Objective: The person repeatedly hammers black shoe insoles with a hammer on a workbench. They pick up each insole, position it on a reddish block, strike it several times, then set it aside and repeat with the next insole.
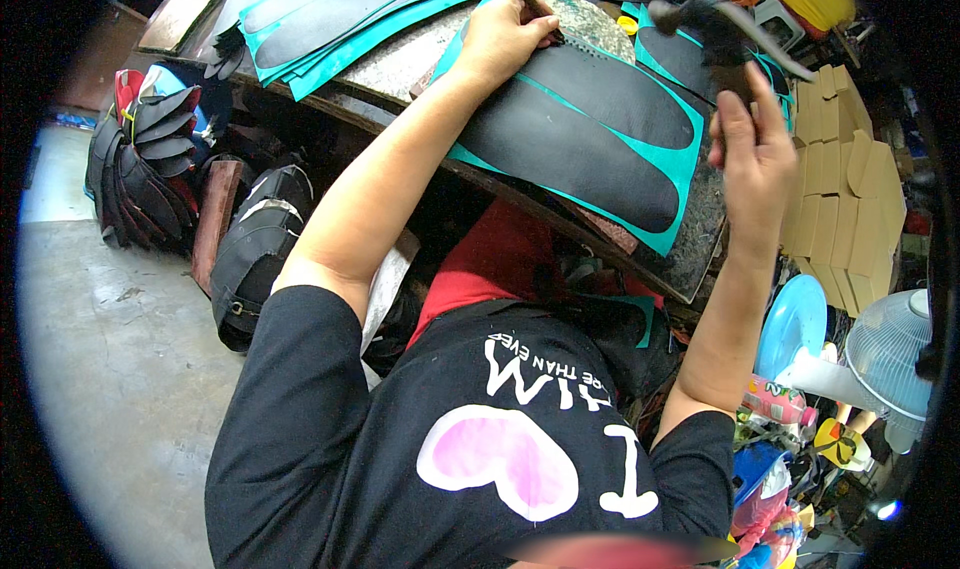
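My left hand (503, 41) is closed round a short dark punch-like tool (530, 7), held at the far end of a teal sheet (683, 174). Two long black sole-shaped pieces (580, 159) lie on that sheet, and a row of small marks or holes runs along their far edge. Raised over the right side of the bench, my right hand (755, 149) grips what looks like a hammer (715, 39). Motion blurs its dark head, and the fingers partly hide its handle.
A stack of similar teal sheets (300, 74) lies at the bench's left. Cut black pieces (150, 159) hang bundled beside a black bag (262, 239). On the right are stacked tan cardboard pieces (840, 199), a blue-and-white fan (885, 349) and a pink bottle (775, 399).
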`<state>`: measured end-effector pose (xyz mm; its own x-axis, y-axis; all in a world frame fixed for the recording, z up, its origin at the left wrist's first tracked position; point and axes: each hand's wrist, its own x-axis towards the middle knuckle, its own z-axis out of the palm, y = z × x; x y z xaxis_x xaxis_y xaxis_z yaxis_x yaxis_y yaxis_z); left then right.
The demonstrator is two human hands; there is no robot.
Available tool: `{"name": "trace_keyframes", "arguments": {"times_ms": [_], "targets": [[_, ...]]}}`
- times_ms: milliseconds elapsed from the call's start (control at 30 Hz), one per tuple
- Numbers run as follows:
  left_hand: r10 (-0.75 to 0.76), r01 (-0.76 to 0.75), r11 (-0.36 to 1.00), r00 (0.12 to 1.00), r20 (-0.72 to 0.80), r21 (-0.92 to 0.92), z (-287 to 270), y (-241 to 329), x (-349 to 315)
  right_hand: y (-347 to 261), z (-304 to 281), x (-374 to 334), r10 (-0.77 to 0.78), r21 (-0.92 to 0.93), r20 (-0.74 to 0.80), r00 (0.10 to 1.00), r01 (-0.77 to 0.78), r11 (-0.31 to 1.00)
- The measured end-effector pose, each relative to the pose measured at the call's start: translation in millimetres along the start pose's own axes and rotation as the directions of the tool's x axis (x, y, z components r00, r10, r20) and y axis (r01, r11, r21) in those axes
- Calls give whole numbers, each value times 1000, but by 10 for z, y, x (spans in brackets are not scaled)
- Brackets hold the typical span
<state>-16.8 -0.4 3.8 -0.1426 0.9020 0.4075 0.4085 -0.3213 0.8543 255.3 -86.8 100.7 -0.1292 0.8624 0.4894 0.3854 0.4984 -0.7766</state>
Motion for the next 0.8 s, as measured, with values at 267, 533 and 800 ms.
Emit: {"name": "trace_keyframes", "arguments": {"times_ms": [267,533,800], "targets": [[465,-481,723,870,165,496,149,245,-87,-8,423,121,-401,-343,34,915,388,856],[-91,90,989,996,-2,-117,127,29,0,101,47,56,29,-219,-44,999,-38,975],[470,-477,789,875,120,387,189,227,-78,-164,223,32,-212,-177,-73,975,196,964]]}}
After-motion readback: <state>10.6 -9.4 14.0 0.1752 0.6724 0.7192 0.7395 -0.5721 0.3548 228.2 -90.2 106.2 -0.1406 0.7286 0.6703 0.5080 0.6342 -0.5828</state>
